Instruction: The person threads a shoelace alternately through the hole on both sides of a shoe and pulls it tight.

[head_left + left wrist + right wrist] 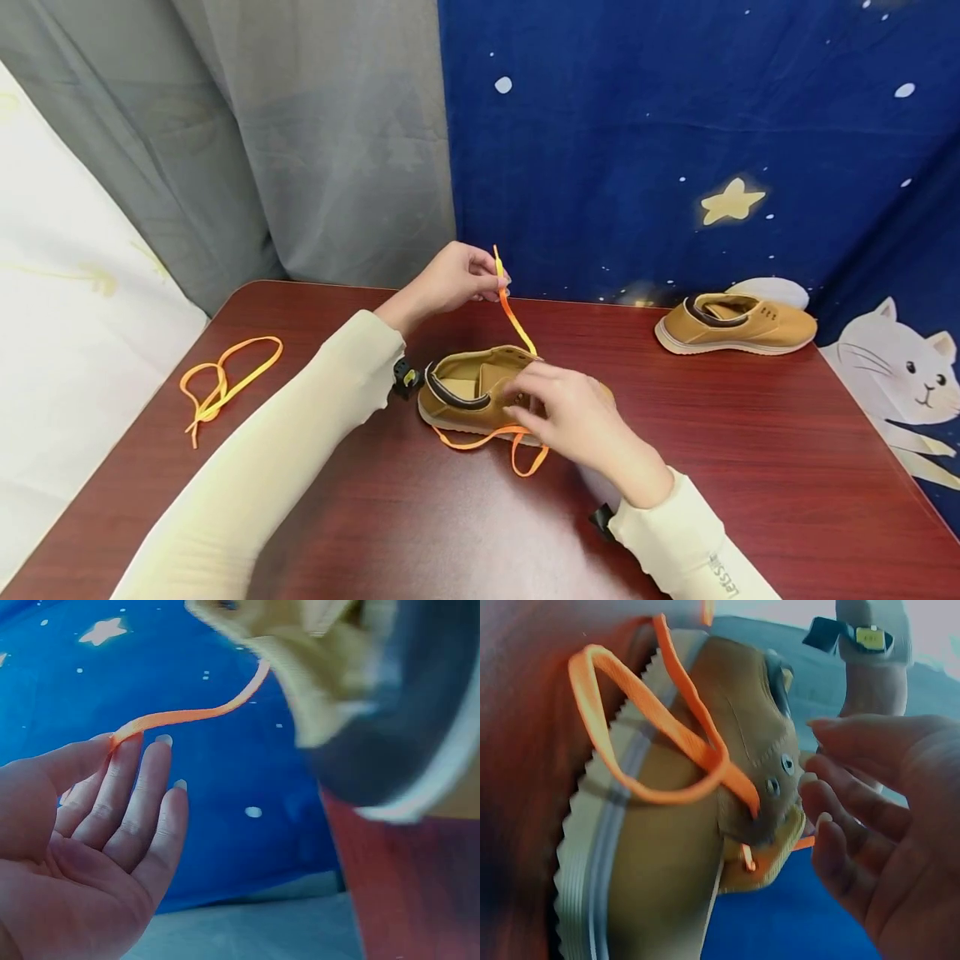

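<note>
While near table edge (600, 306), left hand (463, 275) mid-air, lace (513, 317) pinched; right hand (573, 412) relaxed, empty.

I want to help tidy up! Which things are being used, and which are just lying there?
In use:
tan shoe by the right hand
orange shoelace threaded through it, pinched by the left hand

Lying about for now:
unlaced shoe, back right
looped spare lace, left

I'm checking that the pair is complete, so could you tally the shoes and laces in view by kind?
Shoes: 2 (near shoe, far shoe)
Laces: 2 (threaded lace, loose lace)
Total: 4
</note>
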`<state>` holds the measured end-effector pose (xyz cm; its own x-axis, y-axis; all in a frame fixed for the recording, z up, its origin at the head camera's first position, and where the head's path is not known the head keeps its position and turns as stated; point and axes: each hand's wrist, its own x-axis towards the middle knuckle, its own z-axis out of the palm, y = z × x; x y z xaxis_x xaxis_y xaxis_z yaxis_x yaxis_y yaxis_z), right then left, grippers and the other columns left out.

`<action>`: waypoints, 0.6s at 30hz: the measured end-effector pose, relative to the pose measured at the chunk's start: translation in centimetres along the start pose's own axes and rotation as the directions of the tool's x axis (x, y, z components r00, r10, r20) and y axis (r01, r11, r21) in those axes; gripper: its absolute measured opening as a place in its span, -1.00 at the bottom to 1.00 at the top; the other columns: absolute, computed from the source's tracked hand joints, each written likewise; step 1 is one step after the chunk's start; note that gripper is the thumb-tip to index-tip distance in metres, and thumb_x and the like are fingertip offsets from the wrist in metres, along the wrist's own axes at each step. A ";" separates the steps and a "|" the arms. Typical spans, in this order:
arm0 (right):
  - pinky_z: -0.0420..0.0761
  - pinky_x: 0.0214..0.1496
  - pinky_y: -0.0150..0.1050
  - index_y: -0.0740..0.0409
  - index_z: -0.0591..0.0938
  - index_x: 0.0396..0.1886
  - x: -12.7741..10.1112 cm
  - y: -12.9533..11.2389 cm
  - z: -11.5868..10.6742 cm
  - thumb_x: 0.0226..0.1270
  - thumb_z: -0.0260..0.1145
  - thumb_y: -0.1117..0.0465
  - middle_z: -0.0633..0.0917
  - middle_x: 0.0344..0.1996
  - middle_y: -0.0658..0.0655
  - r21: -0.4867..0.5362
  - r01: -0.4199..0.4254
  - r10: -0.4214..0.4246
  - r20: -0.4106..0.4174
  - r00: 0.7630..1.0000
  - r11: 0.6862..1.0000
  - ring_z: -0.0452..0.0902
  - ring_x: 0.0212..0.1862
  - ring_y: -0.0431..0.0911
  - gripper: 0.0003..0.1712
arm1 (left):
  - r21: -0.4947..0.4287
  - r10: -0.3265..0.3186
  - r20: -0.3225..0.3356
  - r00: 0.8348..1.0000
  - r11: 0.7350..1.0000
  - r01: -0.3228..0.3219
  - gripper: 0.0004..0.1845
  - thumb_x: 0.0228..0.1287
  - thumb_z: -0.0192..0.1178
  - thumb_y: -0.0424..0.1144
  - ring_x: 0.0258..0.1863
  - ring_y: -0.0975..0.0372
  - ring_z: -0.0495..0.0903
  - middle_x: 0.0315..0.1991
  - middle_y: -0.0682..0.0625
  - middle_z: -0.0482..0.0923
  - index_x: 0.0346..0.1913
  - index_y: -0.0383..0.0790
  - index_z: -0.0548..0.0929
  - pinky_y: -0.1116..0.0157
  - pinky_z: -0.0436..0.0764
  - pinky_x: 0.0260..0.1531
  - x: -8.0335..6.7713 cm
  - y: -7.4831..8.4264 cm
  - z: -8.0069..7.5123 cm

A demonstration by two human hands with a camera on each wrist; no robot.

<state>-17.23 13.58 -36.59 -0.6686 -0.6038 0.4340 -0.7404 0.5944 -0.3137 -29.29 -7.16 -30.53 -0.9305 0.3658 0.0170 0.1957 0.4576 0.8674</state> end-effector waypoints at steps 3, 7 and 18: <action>0.48 -0.38 -0.45 -0.08 0.75 -0.20 -0.1 -0.4 0.5 0.19 0.53 0.16 0.72 -0.31 -0.16 -0.044 0.056 -0.054 0.048 0.997 0.997 0.52 -0.41 -0.32 -0.81 | -0.014 -0.009 0.006 1.000 1.000 0.009 -0.84 0.39 0.26 -0.35 -0.22 0.04 0.81 -0.17 -0.27 0.78 -0.16 -0.44 0.71 0.43 0.65 -0.36 -0.4 -1.3 0.4; 0.45 -0.41 -0.44 -0.12 0.75 -0.20 -0.3 -0.3 0.9 0.20 0.52 0.14 0.71 -0.30 -0.20 -0.065 0.060 -0.055 0.077 0.996 0.996 0.52 -0.41 -0.33 -0.83 | -0.023 -0.025 0.017 1.000 0.999 0.026 -0.85 0.38 0.26 -0.37 -0.15 -0.04 0.79 -0.19 -0.27 0.79 -0.17 -0.44 0.71 0.26 0.74 -0.19 -0.7 -2.7 1.2; 0.51 -0.45 -0.39 -0.18 0.75 -0.22 -0.4 -1.0 2.2 0.12 0.56 0.05 0.71 -0.38 -0.20 -0.171 0.130 -0.106 0.142 0.984 0.977 0.59 -0.38 -0.30 -0.78 | 0.279 0.029 0.030 0.999 0.960 -0.036 -0.85 0.36 0.30 -0.22 -0.46 0.34 0.53 -0.40 -0.01 0.76 -0.26 -0.23 0.78 0.42 0.45 -0.40 -1.5 -5.0 2.4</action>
<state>-16.35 12.08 -38.30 -0.5893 -0.7328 0.3402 -0.7983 0.5930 -0.1054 -28.07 -8.03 -36.06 -0.9149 0.4027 0.0271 0.3074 0.6518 0.6933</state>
